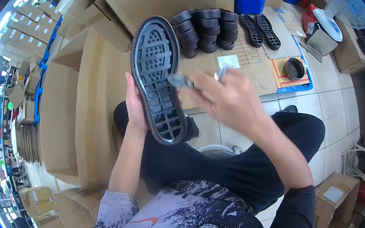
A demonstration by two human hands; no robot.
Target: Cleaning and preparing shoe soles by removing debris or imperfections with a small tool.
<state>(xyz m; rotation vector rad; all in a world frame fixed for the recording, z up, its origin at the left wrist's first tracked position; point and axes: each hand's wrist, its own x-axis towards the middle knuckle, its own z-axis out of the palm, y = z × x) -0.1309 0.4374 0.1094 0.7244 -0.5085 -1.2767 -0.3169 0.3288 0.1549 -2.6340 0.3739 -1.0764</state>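
Observation:
My left hand holds up a dark shoe sole, gripping it from beneath and along its left edge. The sole's inner side faces me, with a raised rim, round studs in the upper half and open ribbed cells in the lower half. My right hand is closed around a small tool with a grey tip, which is at the sole's right rim near the middle. Motion smears the tool and fingers, so I cannot tell its exact kind or whether the tip touches.
Beyond my hands, stacked brown soles and a loose pair of soles lie on a cardboard-covered surface. A round brown bowl sits at its right end. Large open cartons crowd the left; another carton stands right.

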